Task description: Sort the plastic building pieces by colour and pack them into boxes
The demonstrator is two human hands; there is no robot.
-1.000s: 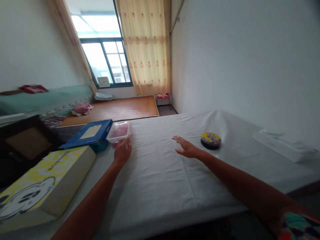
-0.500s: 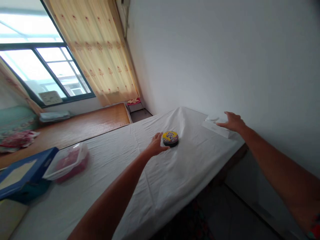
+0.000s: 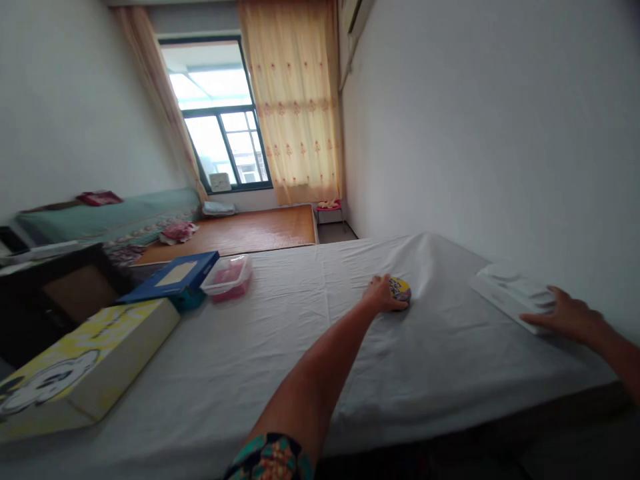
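My left hand [image 3: 381,295] is closed around the left side of a small round tin [image 3: 401,289] with a yellow, patterned lid, which sits on the white-sheeted table. Its thumb lies along the near edge, and the fingers partly cover the lid. At the right, my right hand [image 3: 575,315] grips the near end of a long white box [image 3: 505,300], with the thumb on its front side and the fingers at the back. White flat pieces lie on top of this box; their kind is unclear.
At the left stand a yellow-and-white cartoon box [image 3: 100,363], a blue box [image 3: 175,277] and a clear plastic container [image 3: 229,277] with reddish contents. A white wall [image 3: 500,133] borders the table's right side. Behind is a wooden bed platform [image 3: 260,230].
My view has turned left, so more of the room shows. My left hand has closed on the tin, and my right hand has come down onto the white box's end.
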